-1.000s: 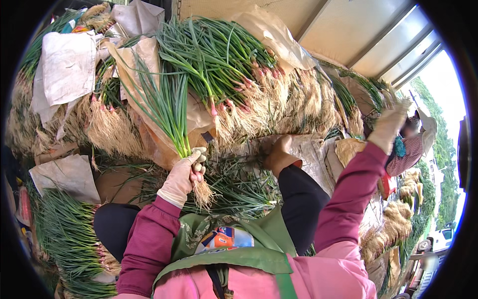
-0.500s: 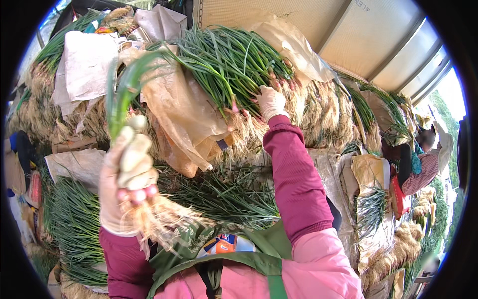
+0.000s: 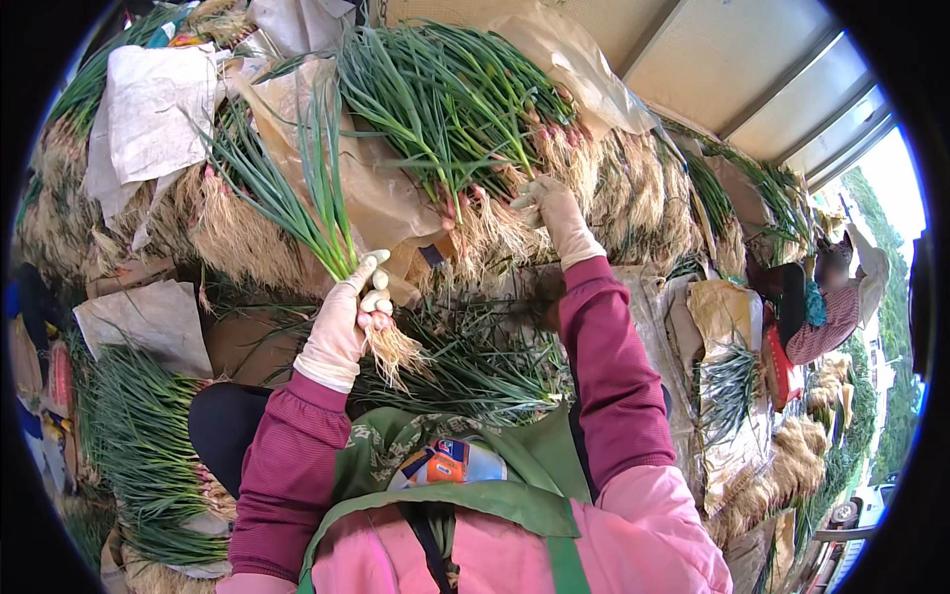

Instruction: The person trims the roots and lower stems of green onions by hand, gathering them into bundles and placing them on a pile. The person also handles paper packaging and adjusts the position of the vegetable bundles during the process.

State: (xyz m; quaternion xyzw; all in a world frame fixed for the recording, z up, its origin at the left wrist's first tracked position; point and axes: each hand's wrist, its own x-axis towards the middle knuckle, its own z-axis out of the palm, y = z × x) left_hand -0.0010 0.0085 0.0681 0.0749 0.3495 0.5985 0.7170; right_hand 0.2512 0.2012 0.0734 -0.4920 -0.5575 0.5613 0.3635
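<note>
My gloved left hand (image 3: 348,322) is closed around a small bunch of spring onions (image 3: 332,213). Their green leaves point up and away, while the pinkish bulbs and pale roots stick out below my fingers. At the front edge of a large heap of spring onions (image 3: 435,104), my gloved right hand (image 3: 562,220) has its fingers curled in a pinch on a spring onion among the bulbs and stringy roots. My fingers partly hide what they grip there.
Tan sheeting (image 3: 371,188) lies under and beside the heap. Loose spring onions (image 3: 465,361) are spread before my green apron (image 3: 396,436). More piles (image 3: 158,445) lie at the left. A white sack (image 3: 158,109) covers others. Another person (image 3: 831,317) sits at the right.
My left hand has moved right and away from me with its bunch, which is now steadier. My right hand has drawn slightly back toward me along the heap's root edge.
</note>
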